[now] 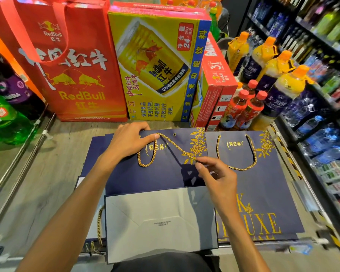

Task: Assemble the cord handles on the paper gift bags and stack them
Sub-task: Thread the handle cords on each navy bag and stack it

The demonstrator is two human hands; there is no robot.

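The navy bag lay flat dead centre on the grey wood-look worktop, mouth toward 12 o'clock. Its grey folded base was turned up at 6 o'clock. Lying flat makes sense to me, since it gives something firm to work against while threading. More navy bags poked out from under it at 9 o'clock, but I couldn't tell if those were done. A finished bag sat just beside it at 3 o'clock with its handle already looped, probably the start of the done pile.

The left hand gripped the top rim at about 11 o'clock. Its fingers were hooked over the edge and the thumb pressed the gold cord onto the paper, I'd guess so the threaded end couldn't slip back out.

The right hand, down at 4 o'clock, was in a narrow pinch. Thumb and forefinger were nipped on the cord's free tip, with the other fingers loosely curled. The second eyelet near 12 o'clock was empty, so that's likely where the tip was headed.

Red Bull cartons and drink bottles stood behind, from 12 to 2 o'clock.
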